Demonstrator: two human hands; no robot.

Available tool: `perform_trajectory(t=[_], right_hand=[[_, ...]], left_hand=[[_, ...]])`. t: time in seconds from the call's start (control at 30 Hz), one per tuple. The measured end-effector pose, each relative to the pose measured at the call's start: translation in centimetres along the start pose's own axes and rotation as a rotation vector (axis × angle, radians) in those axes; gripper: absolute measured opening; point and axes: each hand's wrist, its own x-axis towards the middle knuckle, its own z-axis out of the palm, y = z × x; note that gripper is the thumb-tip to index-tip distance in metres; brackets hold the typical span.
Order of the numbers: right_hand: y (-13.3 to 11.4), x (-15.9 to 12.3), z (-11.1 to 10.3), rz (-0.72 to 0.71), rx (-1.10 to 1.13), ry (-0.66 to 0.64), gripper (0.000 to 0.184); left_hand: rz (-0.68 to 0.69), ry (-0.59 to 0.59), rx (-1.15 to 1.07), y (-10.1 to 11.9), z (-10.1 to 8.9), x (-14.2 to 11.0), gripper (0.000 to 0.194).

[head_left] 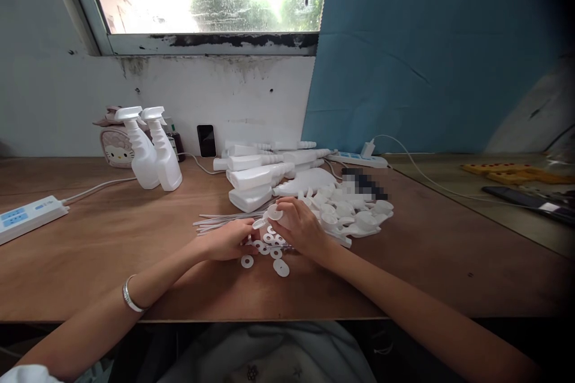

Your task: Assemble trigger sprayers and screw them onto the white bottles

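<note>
My right hand [300,227] is closed round a small white spray-head part [272,213], held just above the wooden table [112,251]. My left hand [231,239] rests on the table beside it, fingers curled at a scatter of several white flat washers [272,251]; what it pinches, if anything, is too small to see. A bunch of thin white tubes [220,221] lies just behind my left hand. Right of my right hand is a heap of white spray heads [354,212]. Behind them lie stacked white bottles [269,173] on their sides.
Two upright white spray bottles [150,146] stand at the back left before a cartoon-cat pouch [114,149]. A power strip [27,215] lies far left, another [359,160] at the back. A dark phone [206,140] leans on the wall. Yellow parts [516,173] lie far right.
</note>
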Motion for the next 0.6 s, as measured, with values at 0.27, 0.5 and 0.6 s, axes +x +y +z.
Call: perform_trajectory(t=[0.27,0.5,0.6], right_hand=[[0.0,-0.2,0.5,-0.016,0.005,-0.03,0.017],[0.1,-0.1,-0.1,0.095,-0.036,0.027,0.019],[0.1,0.0,-0.2,0.124,0.006,0.058,0.019]], left_hand=[[0.002,0.096,-0.002,0.4,-0.3,0.0,0.021],[-0.099,0.266,-0.156,-0.7,-0.7,0.3,0.033],[-0.121,0.425,-0.239,-0.3,-1.0,0.5,0.035]])
